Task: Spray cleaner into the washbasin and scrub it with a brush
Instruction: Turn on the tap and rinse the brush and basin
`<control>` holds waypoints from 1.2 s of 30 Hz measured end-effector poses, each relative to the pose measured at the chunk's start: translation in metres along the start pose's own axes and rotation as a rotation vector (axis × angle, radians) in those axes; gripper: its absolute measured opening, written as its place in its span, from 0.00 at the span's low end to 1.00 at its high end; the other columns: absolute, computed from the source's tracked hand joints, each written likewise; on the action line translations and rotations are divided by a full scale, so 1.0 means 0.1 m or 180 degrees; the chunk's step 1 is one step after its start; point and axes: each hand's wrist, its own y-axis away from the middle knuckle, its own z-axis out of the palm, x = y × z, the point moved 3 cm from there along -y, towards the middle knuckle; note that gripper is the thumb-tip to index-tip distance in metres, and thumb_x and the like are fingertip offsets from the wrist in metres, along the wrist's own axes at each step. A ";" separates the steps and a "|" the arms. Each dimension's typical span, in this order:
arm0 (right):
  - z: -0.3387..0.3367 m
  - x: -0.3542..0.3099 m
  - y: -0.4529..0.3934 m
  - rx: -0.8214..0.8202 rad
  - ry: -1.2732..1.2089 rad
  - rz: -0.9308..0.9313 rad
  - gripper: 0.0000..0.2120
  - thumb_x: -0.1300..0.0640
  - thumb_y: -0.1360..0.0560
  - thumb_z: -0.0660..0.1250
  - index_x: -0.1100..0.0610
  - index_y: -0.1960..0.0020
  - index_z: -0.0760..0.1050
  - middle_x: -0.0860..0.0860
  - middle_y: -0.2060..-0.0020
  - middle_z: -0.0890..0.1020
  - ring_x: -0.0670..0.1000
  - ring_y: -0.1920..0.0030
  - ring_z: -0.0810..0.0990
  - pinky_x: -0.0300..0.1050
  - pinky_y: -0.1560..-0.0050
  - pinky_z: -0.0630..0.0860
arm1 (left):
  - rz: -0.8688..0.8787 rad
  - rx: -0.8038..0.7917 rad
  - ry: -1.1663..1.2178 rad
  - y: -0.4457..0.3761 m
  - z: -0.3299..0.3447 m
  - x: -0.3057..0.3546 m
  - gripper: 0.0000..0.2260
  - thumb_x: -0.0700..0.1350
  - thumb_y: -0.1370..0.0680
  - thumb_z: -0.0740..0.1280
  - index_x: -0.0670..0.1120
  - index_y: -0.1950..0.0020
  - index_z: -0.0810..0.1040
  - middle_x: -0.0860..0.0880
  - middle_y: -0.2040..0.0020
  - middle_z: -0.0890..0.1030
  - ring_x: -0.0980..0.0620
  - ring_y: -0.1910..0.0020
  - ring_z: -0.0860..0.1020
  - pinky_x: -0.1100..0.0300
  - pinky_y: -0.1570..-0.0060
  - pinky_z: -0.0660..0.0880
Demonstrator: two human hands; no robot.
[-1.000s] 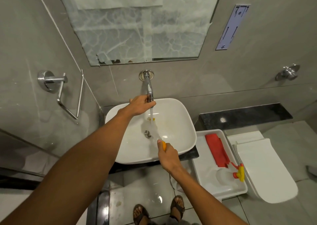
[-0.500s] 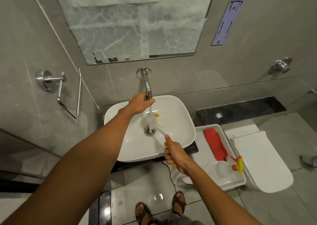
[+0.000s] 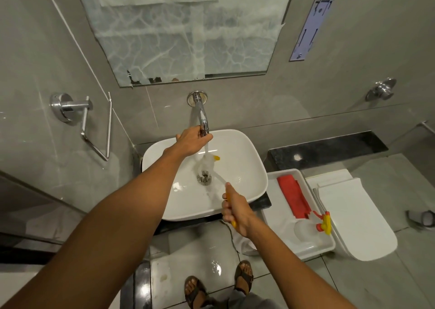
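Since the earlier frame the right hand (image 3: 236, 211) has slid a little toward the lower right, over the near rim of the white ceramic washbasin (image 3: 244, 165), while the left hand (image 3: 193, 140) stays at the tap. Its fingers are clenched around the end of the chrome wall-mounted spout (image 3: 202, 115), just above centre of the frame, and a stream of water falls from there into the bowl. The right fingers are wrapped tightly round the orange handle of the white-bristled scrubbing brush (image 3: 217, 179), whose pale shaft slants up and left across the bowl; its head, with a small orange tip, lies under the stream just above the metal drain (image 3: 204, 178). Water pools around the drain and runs toward the near wall of the bowl.

Right of the basin, a white rectangular plastic tray (image 3: 313, 250) holds a folded red cloth (image 3: 293, 197) and a clear spray bottle with a red and yellow trigger (image 3: 310, 230), lying on its side near the tray's lower right corner. Beside the tray sits a white toilet with its lid closed (image 3: 357, 219). A chrome towel ring (image 3: 94, 125) hangs on the grey tiled wall at middle left. Two sandalled feet (image 3: 219, 282) stand on the wet floor at the bottom edge.
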 end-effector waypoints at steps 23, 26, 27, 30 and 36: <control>0.07 -0.16 0.09 0.0550 0.0670 -0.0544 0.21 0.40 0.14 0.56 0.57 0.53 0.72 0.50 0.68 0.71 0.50 0.69 0.71 0.43 0.70 0.71 | -0.0028 0.0073 0.0003 0.03 0.01 0.00 0.13 0.56 0.19 0.66 0.51 0.58 0.69 0.51 0.57 0.75 0.45 0.51 0.75 0.45 0.40 0.65; -0.01 -0.15 0.08 -0.0516 -0.1361 0.0851 0.21 0.44 0.13 0.58 0.55 0.61 0.66 0.47 0.76 0.63 0.44 0.81 0.62 0.34 0.81 0.59 | -0.0012 0.0078 -0.0039 0.05 0.02 0.01 0.14 0.55 0.18 0.66 0.52 0.60 0.68 0.51 0.58 0.74 0.44 0.51 0.74 0.46 0.42 0.63; -0.02 -0.16 0.11 -0.0812 -0.1778 0.1139 0.21 0.46 0.14 0.59 0.55 0.62 0.66 0.46 0.76 0.62 0.44 0.82 0.60 0.34 0.82 0.60 | -0.0018 0.0084 -0.0039 0.06 0.02 0.01 0.14 0.55 0.18 0.66 0.52 0.60 0.67 0.51 0.58 0.73 0.44 0.51 0.74 0.46 0.43 0.63; -0.07 -0.18 0.15 -0.1203 -0.2044 0.1334 0.20 0.47 0.14 0.58 0.55 0.61 0.67 0.42 0.71 0.59 0.41 0.77 0.56 0.33 0.82 0.59 | -0.0029 0.0080 -0.0068 0.07 0.01 0.02 0.13 0.55 0.19 0.65 0.52 0.59 0.68 0.51 0.58 0.73 0.44 0.51 0.74 0.47 0.45 0.62; -0.03 -0.20 0.14 -0.0259 0.0118 0.0284 0.20 0.42 0.14 0.59 0.56 0.57 0.68 0.48 0.73 0.65 0.45 0.78 0.63 0.35 0.80 0.61 | 0.0082 0.0110 -0.0179 0.10 -0.02 0.01 0.12 0.57 0.18 0.66 0.51 0.55 0.73 0.51 0.56 0.75 0.42 0.45 0.77 0.47 0.44 0.61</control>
